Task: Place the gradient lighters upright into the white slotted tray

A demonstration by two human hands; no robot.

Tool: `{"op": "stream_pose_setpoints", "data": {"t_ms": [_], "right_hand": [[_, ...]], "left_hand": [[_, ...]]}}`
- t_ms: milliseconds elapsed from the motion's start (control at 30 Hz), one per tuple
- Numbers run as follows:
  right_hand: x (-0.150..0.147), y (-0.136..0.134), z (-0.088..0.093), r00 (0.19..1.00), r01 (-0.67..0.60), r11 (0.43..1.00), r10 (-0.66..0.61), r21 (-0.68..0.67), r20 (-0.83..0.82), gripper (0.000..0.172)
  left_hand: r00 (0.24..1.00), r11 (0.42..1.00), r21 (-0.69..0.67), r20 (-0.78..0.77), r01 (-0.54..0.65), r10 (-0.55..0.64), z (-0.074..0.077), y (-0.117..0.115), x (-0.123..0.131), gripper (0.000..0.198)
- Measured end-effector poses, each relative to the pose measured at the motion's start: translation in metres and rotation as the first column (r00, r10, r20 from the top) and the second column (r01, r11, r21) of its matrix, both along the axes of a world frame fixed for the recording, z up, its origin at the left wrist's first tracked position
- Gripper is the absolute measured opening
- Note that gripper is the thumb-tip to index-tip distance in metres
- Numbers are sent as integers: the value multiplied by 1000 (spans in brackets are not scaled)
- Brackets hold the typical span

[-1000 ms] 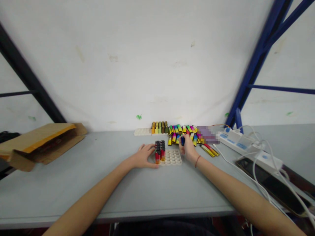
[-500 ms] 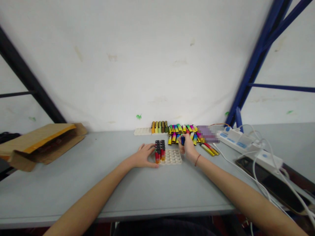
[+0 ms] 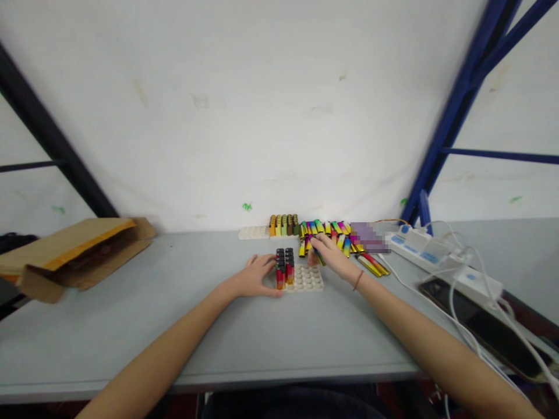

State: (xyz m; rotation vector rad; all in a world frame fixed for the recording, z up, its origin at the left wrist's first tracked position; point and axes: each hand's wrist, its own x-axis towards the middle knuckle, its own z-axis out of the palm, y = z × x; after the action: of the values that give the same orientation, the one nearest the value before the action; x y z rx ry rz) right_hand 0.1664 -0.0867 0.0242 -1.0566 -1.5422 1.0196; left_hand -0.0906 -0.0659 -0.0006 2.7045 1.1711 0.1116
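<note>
White plastic socket tray (image 3: 308, 279) is being steadied by the left hand (image 3: 257, 277), fingers flat and apart, while the right hand (image 3: 331, 256), fingers pinching a dark lighter (image 3: 318, 255) just behind it, is best lowering it upright

Place: small packing/assembly workshop | Evidence: plain grey worktable (image 3: 131, 326) set against bare white wall (image 3: 244, 105) | blue steel racking frame (image 3: 458, 99) at right | lighters (image 3: 325, 230) heaped in bulk w/ slotted trays (image 3: 308, 279) | cardboard box (image 3: 74, 250) laid open | power strips (image 3: 430, 253) w/ cables strung across table
</note>
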Motion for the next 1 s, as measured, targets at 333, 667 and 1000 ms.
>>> {"op": "stream_pose_setpoints", "data": {"t_ms": [333,667,1000], "right_hand": [[-2,-13,7,959,-273,962,271,19,80,28],[-19,-27,7,969,-241,968,237,66,69,26],[-27,-38,5,944,-207,951,133,231,302,21]], "left_hand": [[998,1000,13,52,26,-27,-4,3,-2,92],[999,1000,1,32,24,-24,-4,2,-2,96],[999,1000,10,29,29,-29,-3,2,-2,89]]}}
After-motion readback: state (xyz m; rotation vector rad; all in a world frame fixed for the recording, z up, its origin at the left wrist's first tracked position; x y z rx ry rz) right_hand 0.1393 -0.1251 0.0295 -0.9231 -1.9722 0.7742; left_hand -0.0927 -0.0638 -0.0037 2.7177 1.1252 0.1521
